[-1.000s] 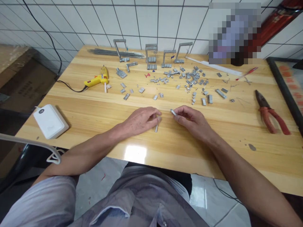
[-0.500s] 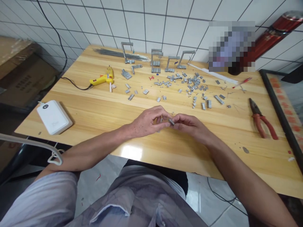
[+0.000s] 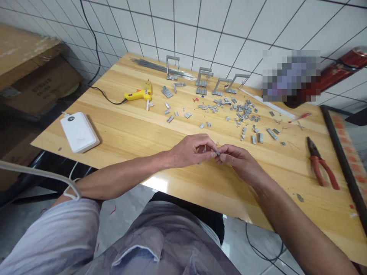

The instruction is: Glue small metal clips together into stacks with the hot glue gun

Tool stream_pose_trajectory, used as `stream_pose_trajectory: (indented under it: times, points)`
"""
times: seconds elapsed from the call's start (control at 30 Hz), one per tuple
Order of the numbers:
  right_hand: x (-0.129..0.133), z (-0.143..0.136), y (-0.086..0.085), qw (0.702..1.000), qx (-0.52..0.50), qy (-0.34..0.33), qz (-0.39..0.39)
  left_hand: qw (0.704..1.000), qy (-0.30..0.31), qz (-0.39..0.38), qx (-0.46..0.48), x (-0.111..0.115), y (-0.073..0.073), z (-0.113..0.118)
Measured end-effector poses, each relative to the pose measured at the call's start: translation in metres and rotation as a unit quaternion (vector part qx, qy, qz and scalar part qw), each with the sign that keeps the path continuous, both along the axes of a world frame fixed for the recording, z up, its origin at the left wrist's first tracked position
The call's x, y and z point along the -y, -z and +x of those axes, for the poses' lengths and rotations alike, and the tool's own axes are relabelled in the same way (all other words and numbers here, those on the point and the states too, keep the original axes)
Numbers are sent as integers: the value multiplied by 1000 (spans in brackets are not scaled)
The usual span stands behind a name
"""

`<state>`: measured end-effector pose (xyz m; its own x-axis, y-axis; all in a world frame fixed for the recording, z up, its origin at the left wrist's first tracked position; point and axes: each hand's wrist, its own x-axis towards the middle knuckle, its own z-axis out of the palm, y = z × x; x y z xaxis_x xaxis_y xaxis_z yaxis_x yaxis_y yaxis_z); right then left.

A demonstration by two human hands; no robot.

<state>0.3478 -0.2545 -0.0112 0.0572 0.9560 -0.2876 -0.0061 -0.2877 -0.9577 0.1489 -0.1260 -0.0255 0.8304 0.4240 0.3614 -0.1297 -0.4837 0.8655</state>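
Over the front middle of the wooden table (image 3: 114, 122), my left hand (image 3: 193, 151) and my right hand (image 3: 236, 158) meet at the fingertips. Between them is a small grey piece (image 3: 218, 153), pinched by both hands and partly hidden by the fingers. Behind the hands lies a loose pile of small grey pieces (image 3: 245, 110). Several grey frames stand near the wall, one of them a tall bracket (image 3: 168, 68) at the left of the row.
A yellow glue gun (image 3: 139, 94) and a white power bank (image 3: 79, 131) lie at the left. Red-handled pliers (image 3: 321, 166) lie at the right, near a dark-edged frame (image 3: 344, 160). Thin grey rods (image 3: 151, 65) lie along the wall, and a red flask (image 3: 329, 74) is at the back right.
The view has shifted, so the table items appear farther right and mostly lower. Both hands remain together on the small piece, which now shows less between the fingertips.
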Motion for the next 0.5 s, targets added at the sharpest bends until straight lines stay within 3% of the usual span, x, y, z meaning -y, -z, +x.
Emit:
stream_pose_trajectory:
  times: [0.3, 0.5]
  points:
    - [-6, 4, 11, 999, -15, 27, 7, 1000, -3, -23, -21, -5, 4, 2]
    - [-2, 16, 15, 991, -32, 110, 65, 992, -87, -77, -53, -14, -2, 1]
